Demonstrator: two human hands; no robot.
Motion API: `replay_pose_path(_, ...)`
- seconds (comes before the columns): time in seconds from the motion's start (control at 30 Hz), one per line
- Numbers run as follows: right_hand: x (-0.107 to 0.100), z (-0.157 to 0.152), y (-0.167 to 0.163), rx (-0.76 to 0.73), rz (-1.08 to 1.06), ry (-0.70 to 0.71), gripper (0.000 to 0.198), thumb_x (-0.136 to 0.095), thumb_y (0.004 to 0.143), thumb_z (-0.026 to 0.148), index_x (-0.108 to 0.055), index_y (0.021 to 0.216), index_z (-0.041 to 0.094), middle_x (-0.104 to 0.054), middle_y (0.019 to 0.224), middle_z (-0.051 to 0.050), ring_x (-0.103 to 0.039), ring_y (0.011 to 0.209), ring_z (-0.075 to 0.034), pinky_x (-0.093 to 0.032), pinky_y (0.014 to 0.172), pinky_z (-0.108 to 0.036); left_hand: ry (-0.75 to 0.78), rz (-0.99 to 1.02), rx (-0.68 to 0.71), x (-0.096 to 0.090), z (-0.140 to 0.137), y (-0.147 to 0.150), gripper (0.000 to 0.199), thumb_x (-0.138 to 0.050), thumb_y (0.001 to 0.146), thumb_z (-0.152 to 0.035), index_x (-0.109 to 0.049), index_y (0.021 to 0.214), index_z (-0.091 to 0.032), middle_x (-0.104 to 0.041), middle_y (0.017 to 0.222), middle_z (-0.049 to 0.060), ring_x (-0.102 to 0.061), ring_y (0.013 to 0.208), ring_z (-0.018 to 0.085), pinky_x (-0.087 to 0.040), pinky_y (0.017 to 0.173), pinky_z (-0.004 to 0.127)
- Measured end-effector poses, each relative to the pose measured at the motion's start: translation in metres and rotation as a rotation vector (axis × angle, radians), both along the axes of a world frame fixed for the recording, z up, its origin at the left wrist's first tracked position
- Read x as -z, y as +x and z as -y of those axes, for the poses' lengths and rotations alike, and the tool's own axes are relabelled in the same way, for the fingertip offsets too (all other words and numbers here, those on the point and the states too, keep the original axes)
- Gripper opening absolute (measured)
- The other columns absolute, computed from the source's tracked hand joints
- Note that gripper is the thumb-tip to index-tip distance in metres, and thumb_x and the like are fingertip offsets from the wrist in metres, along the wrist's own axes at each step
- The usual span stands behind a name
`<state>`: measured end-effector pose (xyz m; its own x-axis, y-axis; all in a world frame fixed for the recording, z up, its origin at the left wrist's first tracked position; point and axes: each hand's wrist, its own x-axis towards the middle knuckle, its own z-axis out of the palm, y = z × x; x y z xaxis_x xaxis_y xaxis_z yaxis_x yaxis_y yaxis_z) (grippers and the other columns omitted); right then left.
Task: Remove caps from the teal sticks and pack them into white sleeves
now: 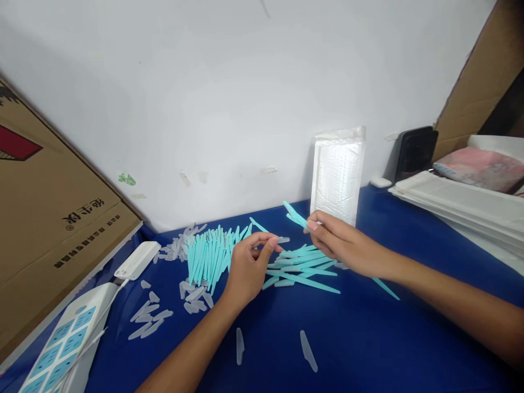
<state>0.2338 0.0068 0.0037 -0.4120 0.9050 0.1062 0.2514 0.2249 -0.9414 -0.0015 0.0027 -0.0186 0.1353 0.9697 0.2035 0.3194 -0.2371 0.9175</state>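
My right hand pinches a slim teal plastic stick by one end, its tip pointing up and left. My left hand holds a small translucent cap between thumb and fingers, a short way from the stick. Under both hands lies a loose bunch of teal sticks on the blue table. Left of my left hand, a tidy row of teal sticks lies side by side. Several clear caps are scattered at the left, and two more lie near the front.
A tilted cardboard box fills the left side. A white power strip and a white adapter lie at front left. A white padded packet leans on the wall. Stacked white sheets, a pink bag and a dark phone sit at right.
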Motion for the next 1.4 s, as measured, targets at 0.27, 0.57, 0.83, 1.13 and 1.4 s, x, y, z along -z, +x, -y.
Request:
replay_pose_path(0.27, 0.006, -0.010, 0.003, -0.028, 0.119, 0.066, 0.048, -0.046, 0.103, 0.062, -0.046, 0.077, 0.022, -0.043, 0.063, 0.005, -0.038, 0.055, -0.012, -0.033, 0.054, -0.027, -0.005, 0.054, -0.059, -0.003, -0.001, -0.001, 0.032, -0.068, 0.093, -0.048, -0.074, 0.105, -0.019, -0.078, 0.098, 0.007, -0.043, 0.048, 0.007, -0.025, 0.045, 0.023)
replay_pose_path(0.57, 0.006, -0.012, 0.005, 0.023, 0.213, 0.148, 0.047, -0.048, 0.102, 0.059, -0.054, 0.076, 0.021, -0.049, 0.063, 0.004, -0.043, 0.058, -0.013, -0.036, 0.057, -0.028, -0.020, 0.115, -0.045, -0.004, 0.000, -0.002, 0.030, -0.075, 0.088, -0.045, -0.076, 0.105, -0.020, -0.075, 0.105, 0.007, -0.032, 0.044, 0.002, -0.019, 0.043, 0.023)
replay_pose_path(0.83, 0.004, -0.014, 0.007, 0.063, 0.264, 0.220, 0.047, -0.048, 0.102, 0.058, -0.053, 0.074, 0.021, -0.052, 0.065, 0.002, -0.046, 0.060, -0.014, -0.036, 0.060, -0.030, -0.056, 0.137, -0.072, -0.003, -0.004, -0.005, 0.037, -0.074, 0.088, -0.049, -0.076, 0.110, -0.019, -0.078, 0.105, 0.009, -0.030, 0.043, 0.002, -0.021, 0.041, 0.022)
replay_pose_path(1.13, 0.007, -0.011, 0.004, 0.028, 0.296, 0.246, 0.045, -0.047, 0.103, 0.058, -0.056, 0.078, 0.021, -0.054, 0.067, 0.002, -0.047, 0.061, -0.015, -0.035, 0.060, -0.029, -0.046, 0.078, -0.001, -0.003, 0.002, -0.002, 0.029, -0.077, 0.087, -0.044, -0.081, 0.104, -0.021, -0.078, 0.093, 0.006, -0.043, 0.046, 0.006, -0.027, 0.044, 0.023)
replay_pose_path(1.4, 0.007, 0.000, -0.002, -0.042, 0.253, 0.173, 0.040, -0.047, 0.105, 0.052, -0.052, 0.079, 0.022, -0.055, 0.063, 0.003, -0.049, 0.057, -0.014, -0.037, 0.056, -0.028, -0.060, 0.077, 0.081, 0.003, 0.010, 0.006, 0.028, -0.078, 0.086, -0.044, -0.084, 0.101, -0.021, -0.077, 0.083, 0.009, -0.070, 0.073, 0.023, -0.049, 0.058, 0.030)
